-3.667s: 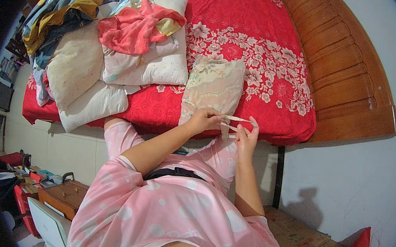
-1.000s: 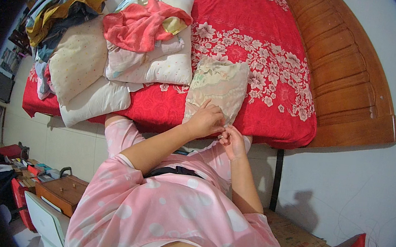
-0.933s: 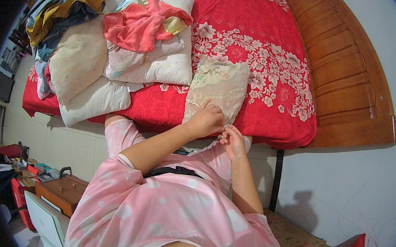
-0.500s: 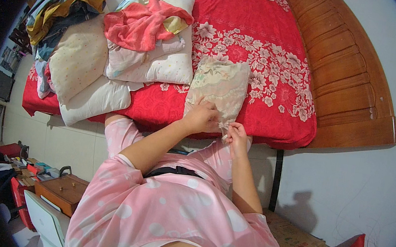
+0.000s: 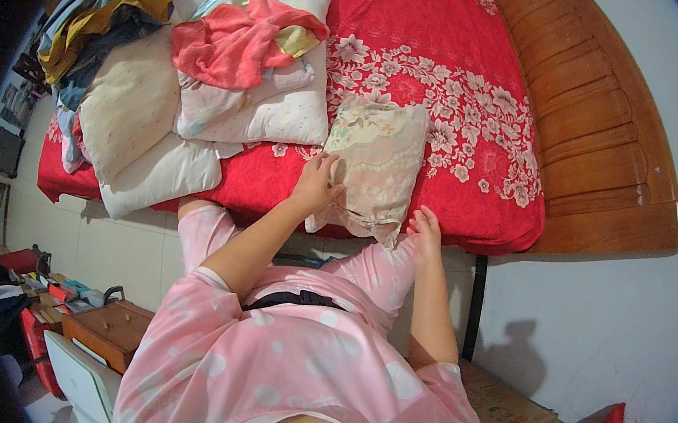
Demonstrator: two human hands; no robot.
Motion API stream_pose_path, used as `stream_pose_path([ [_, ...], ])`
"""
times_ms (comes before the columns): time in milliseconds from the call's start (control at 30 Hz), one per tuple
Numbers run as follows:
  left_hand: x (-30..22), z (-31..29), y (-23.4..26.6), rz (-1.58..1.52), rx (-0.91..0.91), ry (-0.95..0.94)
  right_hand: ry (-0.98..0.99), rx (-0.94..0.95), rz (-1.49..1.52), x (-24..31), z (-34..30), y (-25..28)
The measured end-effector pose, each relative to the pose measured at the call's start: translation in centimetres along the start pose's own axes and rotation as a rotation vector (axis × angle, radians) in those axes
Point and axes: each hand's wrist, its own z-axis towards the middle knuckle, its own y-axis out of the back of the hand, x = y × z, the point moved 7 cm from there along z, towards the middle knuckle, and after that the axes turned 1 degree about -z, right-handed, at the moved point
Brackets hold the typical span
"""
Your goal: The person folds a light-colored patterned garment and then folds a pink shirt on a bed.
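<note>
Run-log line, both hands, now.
left hand: at left side of cream floral fabric bundle, grip unclear | right hand: open, near bundle's lower right corner | bundle: on red floral bedspread

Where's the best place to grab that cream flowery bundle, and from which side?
Hold the bundle by its loose lower right corner, probably from the right, near the right hand: that thin tip pokes past the edge of the bed, so you could likely pinch above and below. The left hand is at its left side.
</note>
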Motion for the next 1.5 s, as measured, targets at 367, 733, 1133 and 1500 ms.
stream_pose_path([
  [367,2.0,-0.4,-2.4,-0.072,0.244,0.167,-0.031,0.159,-0.058,1.8,5.8,-8.0],
  [733,-2.6,2.2,-5.2,-0.964,0.543,0.336,0.102,0.178,0.334,12.4,3.3,-8.6],
  [1133,3.1,1.7,-4.6,-1.052,0.259,0.465,0.317,0.728,-0.977,8.4,-0.5,-17.8],
  [1500,7.2,0.3,-6.0,-1.004,0.233,0.539,0.562,-0.3,-1.065,9.6,11.8,-6.6],
])
